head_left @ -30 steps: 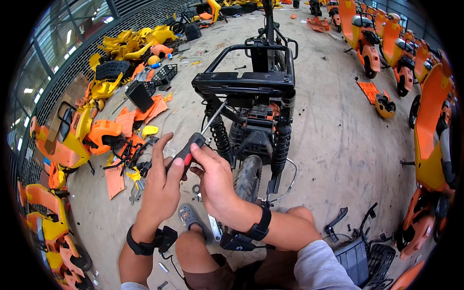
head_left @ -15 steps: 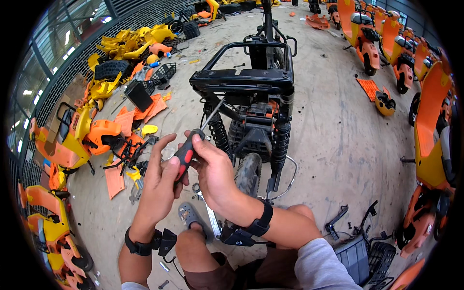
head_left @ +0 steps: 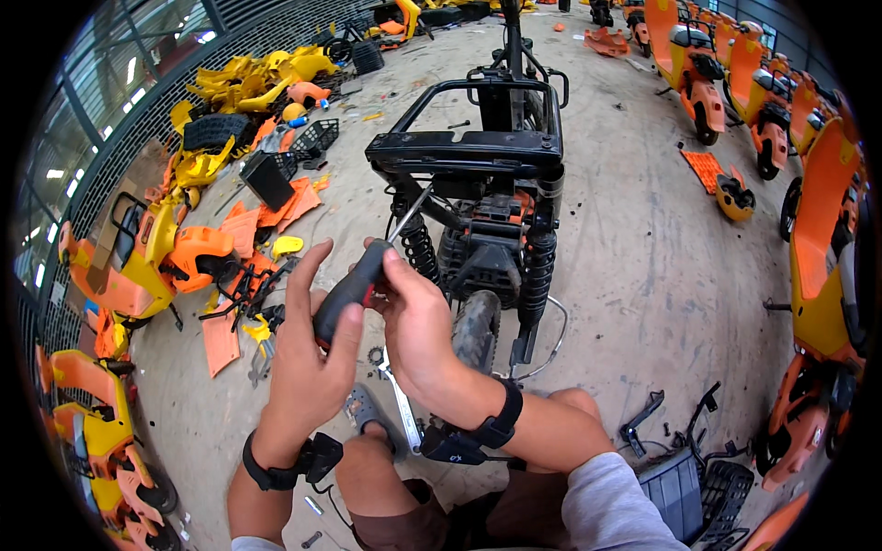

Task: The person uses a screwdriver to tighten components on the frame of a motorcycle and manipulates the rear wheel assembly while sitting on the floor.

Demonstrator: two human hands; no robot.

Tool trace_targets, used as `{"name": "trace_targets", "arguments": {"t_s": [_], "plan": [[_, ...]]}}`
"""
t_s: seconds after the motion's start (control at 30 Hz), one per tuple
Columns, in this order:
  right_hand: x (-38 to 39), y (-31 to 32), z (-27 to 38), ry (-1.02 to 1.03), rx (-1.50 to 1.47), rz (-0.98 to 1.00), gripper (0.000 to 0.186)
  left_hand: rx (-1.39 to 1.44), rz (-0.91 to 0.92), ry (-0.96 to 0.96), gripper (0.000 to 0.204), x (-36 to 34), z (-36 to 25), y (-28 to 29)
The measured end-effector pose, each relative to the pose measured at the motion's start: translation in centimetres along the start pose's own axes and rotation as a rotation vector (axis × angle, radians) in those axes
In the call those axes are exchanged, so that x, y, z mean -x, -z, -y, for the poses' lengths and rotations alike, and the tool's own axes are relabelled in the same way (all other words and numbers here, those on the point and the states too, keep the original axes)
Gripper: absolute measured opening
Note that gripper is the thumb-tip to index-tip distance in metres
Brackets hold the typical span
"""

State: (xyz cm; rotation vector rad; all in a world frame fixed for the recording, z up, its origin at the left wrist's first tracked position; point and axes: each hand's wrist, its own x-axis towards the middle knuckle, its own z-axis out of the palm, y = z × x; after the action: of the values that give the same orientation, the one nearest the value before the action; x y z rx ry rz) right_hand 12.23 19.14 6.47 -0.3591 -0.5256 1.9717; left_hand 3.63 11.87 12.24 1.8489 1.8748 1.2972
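Rotated about its own axis since the earlier frame: the thick-handled, black-and-red screwdriver (head_left: 350,292); its red inlay, then facing me, is now mostly turned away, and the left hand (head_left: 299,372) has shifted at the butt end. I have the right hand (head_left: 421,332) closed around the handle's forward part, thumb on top; the left hand surrounds the butt loosely, index finger raised, and I cannot tell whether it bears any load.

Long axis: lower left to upper right, sloping away from the wearer; the bare steel shaft (head_left: 410,212) points at the left underside of the black metal crossbar (head_left: 459,150), above the black coil-spring shock absorber (head_left: 419,244); I cannot resolve the tip's contact.

Progress, by my judgement: this rear section stands without covers; the crossbar remains mounted; turning appears under way and unfinished, with fastener travel not readable.

Farther out: the black rubber tyre (head_left: 477,332) sits below the crossbar; a long silver metal wrench (head_left: 401,404) lies near the wearer's foot; orange-and-yellow scooters (head_left: 820,225) line the right side.
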Motion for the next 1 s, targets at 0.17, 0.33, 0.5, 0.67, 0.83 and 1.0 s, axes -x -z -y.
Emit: {"name": "trace_targets", "arguments": {"t_s": [0.17, 0.33, 0.5, 0.67, 0.83, 1.0], "plan": [[-0.1, -0.3, 0.6, 0.022, 0.114, -0.034, 0.039, -0.223, 0.076, -0.22, 0.063, -0.3, 0.4, 0.2], [0.2, -0.3, 0.8, 0.035, 0.094, -0.005, 0.036, 0.101, 0.072, 0.188, 0.06, -0.1, -0.4, 0.3], [0.2, -0.3, 0.2, 0.023, 0.037, -0.048, 0.034, -0.161, 0.027, -0.148, 0.066, -0.4, 0.1, 0.0], [0.2, -0.4, 0.6, 0.051, 0.1, -0.033, 0.03, -0.185, 0.026, -0.178, 0.073, -0.1, 0.4, -0.1], [0.4, -0.3, 0.7, 0.032, -0.012, -0.02, 0.03, 0.106, 0.078, 0.198, 0.065, -0.5, -0.5, 0.2], [0.3, -0.6, 0.2, 0.013, 0.048, -0.074, 0.031, -0.371, 0.048, -0.264, 0.072, -0.8, 0.6, -0.1]]}}
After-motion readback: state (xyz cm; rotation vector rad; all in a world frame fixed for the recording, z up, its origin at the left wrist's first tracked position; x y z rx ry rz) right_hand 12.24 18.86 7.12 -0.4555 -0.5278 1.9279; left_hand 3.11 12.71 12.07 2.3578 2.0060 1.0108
